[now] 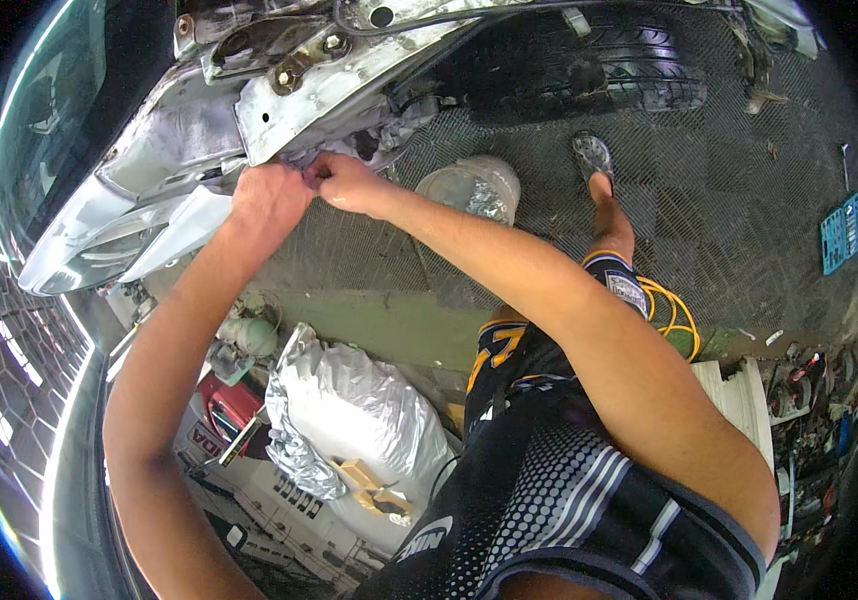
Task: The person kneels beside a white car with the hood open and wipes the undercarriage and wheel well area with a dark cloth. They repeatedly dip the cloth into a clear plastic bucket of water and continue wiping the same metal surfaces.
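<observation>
Both my arms reach forward to the stripped white car body, at the lower edge of its bare metal panel. My left hand is closed there, its fingertips tucked under the panel edge and mostly hidden. Right beside it, my right hand has thumb and forefinger pinched together, nearly touching the left. Whatever lies between the fingers is too small or too covered to make out. To the left of my hands a pale body piece juts out near the car's window glass.
A bucket with clear, shiny contents stands on the dark mat floor. Beyond it lies a black tyre. A blue tool case and a wrench sit far right. A yellow cable coils beside my leg; silver sheeting lies left.
</observation>
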Demonstrator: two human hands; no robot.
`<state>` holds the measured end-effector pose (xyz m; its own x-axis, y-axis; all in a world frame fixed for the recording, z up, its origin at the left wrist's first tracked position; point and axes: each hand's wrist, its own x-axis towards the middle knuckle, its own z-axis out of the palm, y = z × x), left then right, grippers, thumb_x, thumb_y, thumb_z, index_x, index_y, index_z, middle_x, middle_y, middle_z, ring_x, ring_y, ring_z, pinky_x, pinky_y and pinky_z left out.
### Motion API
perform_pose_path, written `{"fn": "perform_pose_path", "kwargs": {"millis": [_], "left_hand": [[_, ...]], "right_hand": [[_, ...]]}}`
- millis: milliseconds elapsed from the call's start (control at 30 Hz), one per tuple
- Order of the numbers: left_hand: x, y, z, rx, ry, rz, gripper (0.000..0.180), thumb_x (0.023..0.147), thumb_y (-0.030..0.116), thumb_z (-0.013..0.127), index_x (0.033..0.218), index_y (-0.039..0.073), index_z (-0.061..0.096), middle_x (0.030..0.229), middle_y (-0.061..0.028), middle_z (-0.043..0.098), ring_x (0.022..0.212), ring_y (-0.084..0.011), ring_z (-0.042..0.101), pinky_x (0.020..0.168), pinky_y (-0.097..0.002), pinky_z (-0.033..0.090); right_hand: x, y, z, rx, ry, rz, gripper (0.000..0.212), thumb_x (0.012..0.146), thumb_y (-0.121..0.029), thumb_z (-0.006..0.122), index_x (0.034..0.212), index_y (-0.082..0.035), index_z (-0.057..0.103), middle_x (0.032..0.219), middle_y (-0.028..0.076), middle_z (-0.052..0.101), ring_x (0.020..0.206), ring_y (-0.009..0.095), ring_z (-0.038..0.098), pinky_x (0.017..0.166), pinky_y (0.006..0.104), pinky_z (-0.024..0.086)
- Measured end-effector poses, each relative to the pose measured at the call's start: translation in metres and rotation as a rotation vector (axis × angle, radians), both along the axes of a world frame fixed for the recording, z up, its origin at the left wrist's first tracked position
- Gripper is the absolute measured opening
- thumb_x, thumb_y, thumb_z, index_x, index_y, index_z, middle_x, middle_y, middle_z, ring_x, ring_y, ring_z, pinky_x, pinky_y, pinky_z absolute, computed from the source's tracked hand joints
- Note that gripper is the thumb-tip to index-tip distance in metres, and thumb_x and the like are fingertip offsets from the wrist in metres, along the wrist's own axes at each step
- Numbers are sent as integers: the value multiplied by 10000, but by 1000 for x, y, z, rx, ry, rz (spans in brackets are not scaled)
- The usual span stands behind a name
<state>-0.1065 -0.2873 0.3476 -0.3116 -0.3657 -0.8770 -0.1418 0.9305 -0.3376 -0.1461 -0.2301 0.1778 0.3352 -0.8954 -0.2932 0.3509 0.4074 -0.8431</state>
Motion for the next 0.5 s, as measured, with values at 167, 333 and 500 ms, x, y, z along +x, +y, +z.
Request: {"fn": "perform_pose_path", "kwargs": {"millis": [167, 333, 500], "left_hand": [[5, 8, 12, -54, 154, 93, 228, 777, 107, 611, 980, 101, 713, 1020, -63, 687, 906, -235, 671, 710, -388, 565], [8, 19, 67, -115, 548, 96, 286, 793, 132, 637, 1077, 116, 666, 1096, -21, 629, 1007, -254, 574, 755, -383, 532], [33, 10, 102, -231, 742, 153, 412, 730, 71, 777, 1126, 101, 667, 1217, -73, 632, 1041, -322, 593, 852, -423, 523]], "right_hand": [[-12, 7, -4, -44, -28, 66, 305, 835, -161, 693, 1113, -42, 652, 1054, 162, 678, 995, 277, 638, 871, 370, 482], [-25, 12, -24, -66, 164, -5, 263, 842, -189, 703, 1073, -67, 672, 1040, 163, 684, 1022, 323, 643, 876, 398, 488], [-25, 10, -35, -155, 195, -97, 207, 851, -191, 705, 1018, -75, 669, 982, 108, 702, 909, 280, 674, 797, 377, 510]]}}
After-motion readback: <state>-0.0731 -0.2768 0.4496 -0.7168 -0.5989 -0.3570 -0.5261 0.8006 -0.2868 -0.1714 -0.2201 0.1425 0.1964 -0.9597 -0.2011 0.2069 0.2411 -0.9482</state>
